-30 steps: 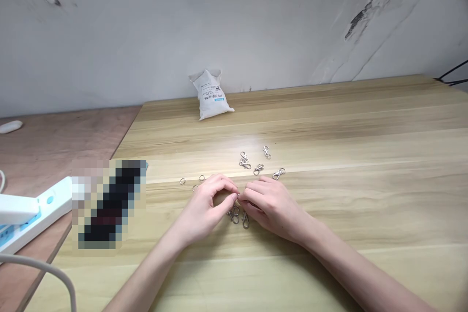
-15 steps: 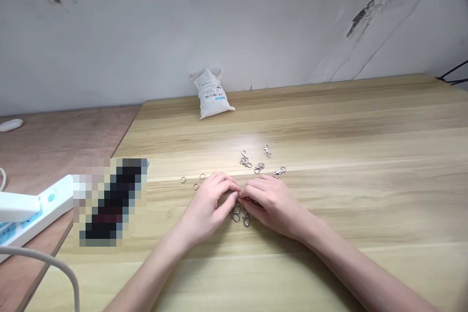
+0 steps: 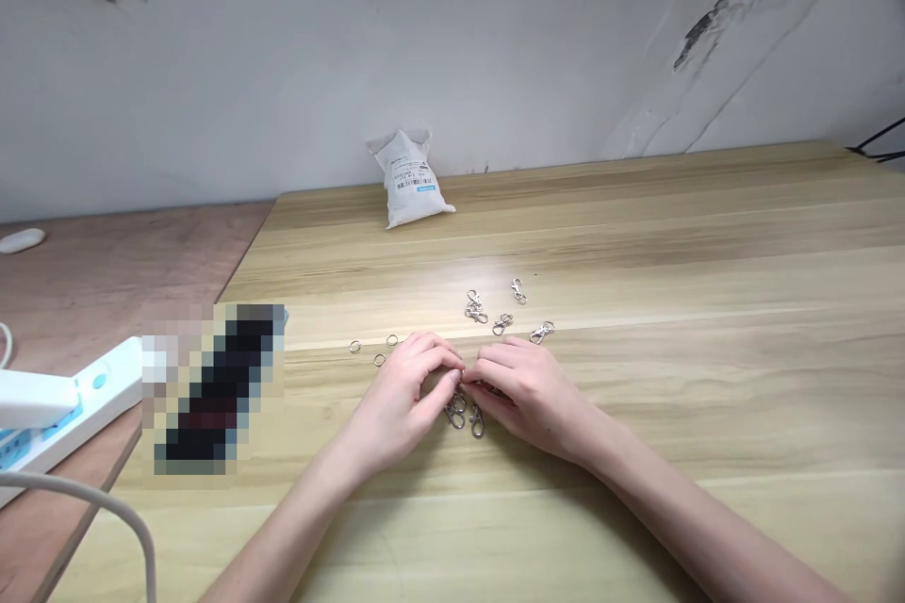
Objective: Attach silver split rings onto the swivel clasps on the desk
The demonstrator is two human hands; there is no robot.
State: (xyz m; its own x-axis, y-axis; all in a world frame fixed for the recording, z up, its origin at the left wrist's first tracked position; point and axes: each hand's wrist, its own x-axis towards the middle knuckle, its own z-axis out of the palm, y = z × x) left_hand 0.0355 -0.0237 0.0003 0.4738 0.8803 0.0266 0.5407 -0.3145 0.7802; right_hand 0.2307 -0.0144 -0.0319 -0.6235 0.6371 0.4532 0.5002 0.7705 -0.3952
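Observation:
My left hand (image 3: 400,400) and my right hand (image 3: 527,391) rest on the light wooden table (image 3: 636,236), fingertips pinched together at the middle. Between the fingertips sits something small and metallic, too hidden to name. Two silver swivel clasps (image 3: 463,415) lie on the table just below the fingertips. Several more silver clasps (image 3: 505,311) are scattered just beyond my right hand. Three small metal rings (image 3: 371,349) lie just beyond my left hand.
A small white pouch (image 3: 410,181) stands at the back against the wall. A white power strip (image 3: 63,400) with a grey cable (image 3: 106,513) lies at the left on a darker brown table (image 3: 106,264). A blurred patch covers something near the table's left edge.

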